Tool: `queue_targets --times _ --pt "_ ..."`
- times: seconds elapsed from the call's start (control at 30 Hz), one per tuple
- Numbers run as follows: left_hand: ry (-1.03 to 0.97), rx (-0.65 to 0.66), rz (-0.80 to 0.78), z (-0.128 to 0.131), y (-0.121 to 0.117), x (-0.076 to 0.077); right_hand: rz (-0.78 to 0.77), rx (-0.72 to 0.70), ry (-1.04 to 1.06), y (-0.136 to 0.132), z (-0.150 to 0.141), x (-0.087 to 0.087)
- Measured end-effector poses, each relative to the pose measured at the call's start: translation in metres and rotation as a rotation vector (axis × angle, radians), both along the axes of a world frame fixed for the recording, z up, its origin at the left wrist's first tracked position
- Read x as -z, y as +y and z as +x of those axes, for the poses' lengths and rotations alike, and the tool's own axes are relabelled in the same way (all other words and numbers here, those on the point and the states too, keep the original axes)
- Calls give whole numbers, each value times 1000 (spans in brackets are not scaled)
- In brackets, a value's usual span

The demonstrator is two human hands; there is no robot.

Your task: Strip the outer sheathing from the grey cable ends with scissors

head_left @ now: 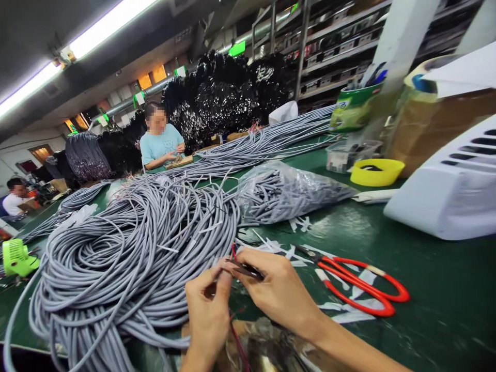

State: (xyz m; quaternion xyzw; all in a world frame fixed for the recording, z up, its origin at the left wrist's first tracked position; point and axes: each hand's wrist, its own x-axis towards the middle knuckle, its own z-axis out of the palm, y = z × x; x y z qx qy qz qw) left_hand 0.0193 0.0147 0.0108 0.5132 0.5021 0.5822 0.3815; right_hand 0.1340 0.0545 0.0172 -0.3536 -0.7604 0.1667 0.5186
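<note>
My left hand [208, 310] and my right hand [279, 289] meet low in the middle of the view. Both are pinched on the end of a cable whose thin red and dark inner wires [236, 261] show between the fingertips. More red wire runs down under my left wrist. A big heap of coiled grey cables [127, 258] lies just left of the hands on the green table [426, 289]. Red-handled scissors [360, 284] lie to the right of my right hand, among white paper scraps.
A clear bag of grey cables [287, 194] lies behind the hands. A yellow bowl [376, 171], a white housing [449, 191] and a cardboard box stand at right. A green fan [15, 258] sits at far left. Two people sit across the long table by black cable bundles.
</note>
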Motion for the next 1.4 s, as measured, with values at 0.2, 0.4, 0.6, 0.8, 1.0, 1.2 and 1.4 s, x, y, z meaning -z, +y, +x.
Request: queue_targets --times 0.2,0.4,0.6,0.8,1.0,1.2,1.4 --pt "-141 -42 -118 -2 2 0 -194 -142 108 -3 -1 4" --pt "-486 -126 -145 -7 8 -4 -403 -295 235 -6 -7 -1" --pt "-293 -31 -105 -8 6 -4 -505 -228 271 -5 -4 0" --pt "-166 -126 -26 -4 5 3 -440 -167 199 -5 -5 3" --pt "-467 -239 -37 -5 6 -5 -403 -177 195 -9 -7 1" --pt "-554 -174 59 -10 6 -10 -432 -180 249 -8 -4 1" --pt "-169 -54 42 -8 4 1 -542 -186 296 -7 -3 3"
